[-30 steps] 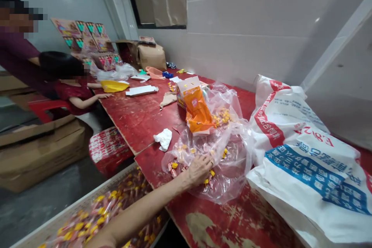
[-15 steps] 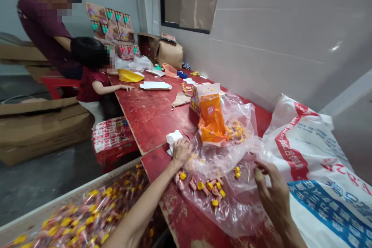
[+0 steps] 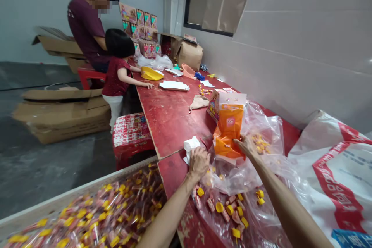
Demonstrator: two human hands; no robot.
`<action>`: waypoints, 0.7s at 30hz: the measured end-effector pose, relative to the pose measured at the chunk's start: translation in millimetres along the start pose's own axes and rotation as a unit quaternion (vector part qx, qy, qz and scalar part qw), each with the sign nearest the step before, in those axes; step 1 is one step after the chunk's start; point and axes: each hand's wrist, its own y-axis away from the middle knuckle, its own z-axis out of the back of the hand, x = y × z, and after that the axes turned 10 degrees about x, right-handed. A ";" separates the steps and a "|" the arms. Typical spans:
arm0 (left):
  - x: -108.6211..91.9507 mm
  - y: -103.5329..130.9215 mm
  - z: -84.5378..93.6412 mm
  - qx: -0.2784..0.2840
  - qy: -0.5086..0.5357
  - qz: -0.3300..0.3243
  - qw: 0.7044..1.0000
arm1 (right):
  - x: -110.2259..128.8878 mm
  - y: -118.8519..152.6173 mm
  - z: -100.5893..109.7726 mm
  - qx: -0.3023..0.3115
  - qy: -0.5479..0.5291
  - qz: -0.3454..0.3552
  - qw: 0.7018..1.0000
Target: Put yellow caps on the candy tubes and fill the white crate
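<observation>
My left hand is closed at the table edge, beside a crumpled white tissue. Its curled fingers hide whatever may be inside. With thumb and fingers, my right hand grips the lower right side of an orange packet, which stands against a printed cardboard display box. Beneath and around both hands spreads a clear plastic bag. On it lie several small pink candy-like pieces with yellow caps; more yellow-capped pieces sit inside the bag behind my right hand.
A crate full of yellow-capped tubes stands below left. To the right is a large white printed sack. A small person reaches onto the red table, beside another seated person. A red stool stands at the table's left.
My right hand has moved left and forward from above the plastic bag and taken hold of the orange packet. My left hand stays by the tissue. The view has shifted left.
</observation>
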 end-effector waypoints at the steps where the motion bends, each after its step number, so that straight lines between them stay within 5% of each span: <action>1: 0.3 0.1 -0.3 0.001 0.002 -0.001 1.000 | 6.4 -2.5 -0.3 0.000 0.007 0.006 1.000; 9: -1.5 -2.2 5.8 -0.003 0.004 -0.013 1.000 | 76.0 -51.8 -1.7 -0.047 0.028 0.054 0.997; 13: -0.6 -5.3 6.0 0.007 -0.006 -0.007 1.000 | 90.5 -81.4 5.8 -0.073 0.021 0.065 0.995; 17: 0.4 -6.1 2.5 0.008 0.014 -0.008 1.000 | 70.4 -102.4 34.6 -0.114 0.032 0.065 0.991; 21: -0.7 -7.1 1.2 0.007 0.019 0.003 1.000 | 20.9 -126.3 61.1 -0.139 0.128 -0.015 0.982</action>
